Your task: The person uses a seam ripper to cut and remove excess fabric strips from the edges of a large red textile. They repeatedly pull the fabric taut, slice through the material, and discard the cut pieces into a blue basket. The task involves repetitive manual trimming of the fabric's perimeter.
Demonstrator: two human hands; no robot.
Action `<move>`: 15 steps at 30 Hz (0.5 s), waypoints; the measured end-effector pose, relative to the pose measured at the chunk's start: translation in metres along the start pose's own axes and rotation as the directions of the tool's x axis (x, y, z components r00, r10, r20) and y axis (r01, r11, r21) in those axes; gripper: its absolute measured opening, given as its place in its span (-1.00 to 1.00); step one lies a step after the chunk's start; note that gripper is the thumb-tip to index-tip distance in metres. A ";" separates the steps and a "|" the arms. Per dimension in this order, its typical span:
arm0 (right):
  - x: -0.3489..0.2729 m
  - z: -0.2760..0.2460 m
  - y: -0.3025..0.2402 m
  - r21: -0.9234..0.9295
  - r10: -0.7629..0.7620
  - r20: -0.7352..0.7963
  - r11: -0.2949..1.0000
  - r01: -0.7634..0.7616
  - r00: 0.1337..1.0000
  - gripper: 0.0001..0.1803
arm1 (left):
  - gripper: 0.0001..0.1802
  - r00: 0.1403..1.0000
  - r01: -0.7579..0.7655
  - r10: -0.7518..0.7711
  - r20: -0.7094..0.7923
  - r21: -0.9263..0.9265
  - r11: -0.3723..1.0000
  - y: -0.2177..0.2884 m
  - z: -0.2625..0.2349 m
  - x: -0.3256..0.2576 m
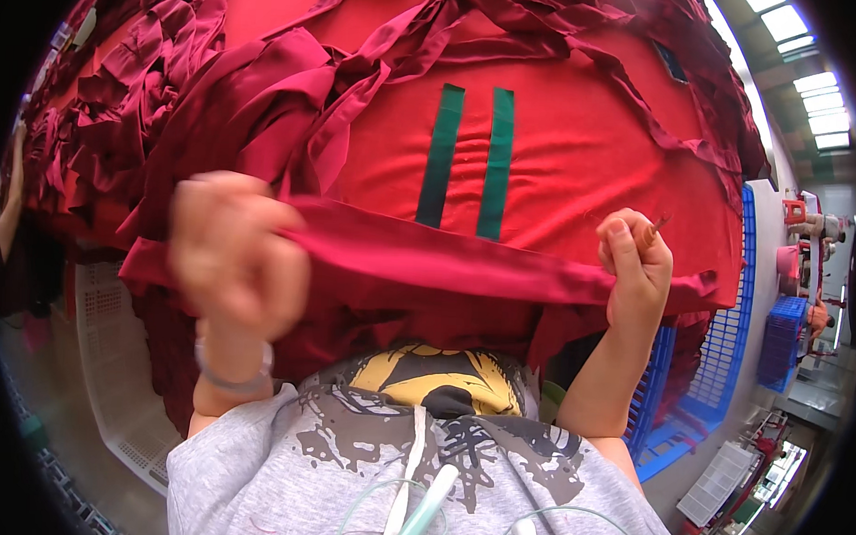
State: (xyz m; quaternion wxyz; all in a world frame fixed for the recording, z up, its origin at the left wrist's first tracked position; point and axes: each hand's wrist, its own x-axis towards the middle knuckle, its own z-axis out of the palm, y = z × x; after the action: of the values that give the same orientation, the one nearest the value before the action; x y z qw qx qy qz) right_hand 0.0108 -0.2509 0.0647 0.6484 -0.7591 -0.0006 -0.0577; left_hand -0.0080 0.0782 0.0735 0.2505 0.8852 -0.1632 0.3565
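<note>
Red cloth covers almost all of the work surface: one large flat red panel lies in the middle, and on it I count two dark green stripes, parallel and upright, just beside each other. Around the panel, mostly at the left and along the top, many loose dark red strips lie in a heap; they are too tangled to count.

Two hands hold one folded edge of red fabric, which stretches between them nearly level, in front of the two stripes. The left hand is blurred, but its fingers are closed around the left end of this edge. The right hand is clenched on the right end, thumb up, and it also grips one thin brownish tool whose tip shows above the fingers; what kind of tool it is I cannot tell. One bracelet sits on the left wrist.

Below the cloth there is one white perforated crate at the left and one blue plastic crate at the right. The person wears a grey printed shirt.
</note>
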 end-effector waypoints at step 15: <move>-0.028 -0.018 0.027 0.130 0.114 -0.108 0.987 -0.099 0.988 -0.86 | -0.68 0.999 -0.023 0.020 -0.038 -0.080 0.997 0.047 0.049 0.088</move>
State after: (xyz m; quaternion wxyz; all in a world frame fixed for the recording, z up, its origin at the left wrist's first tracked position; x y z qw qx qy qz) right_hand -0.0162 -0.2705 0.0382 0.6955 -0.7116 0.0737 -0.0663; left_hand 0.0582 0.0023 0.1211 0.2852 0.8657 -0.1822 0.3687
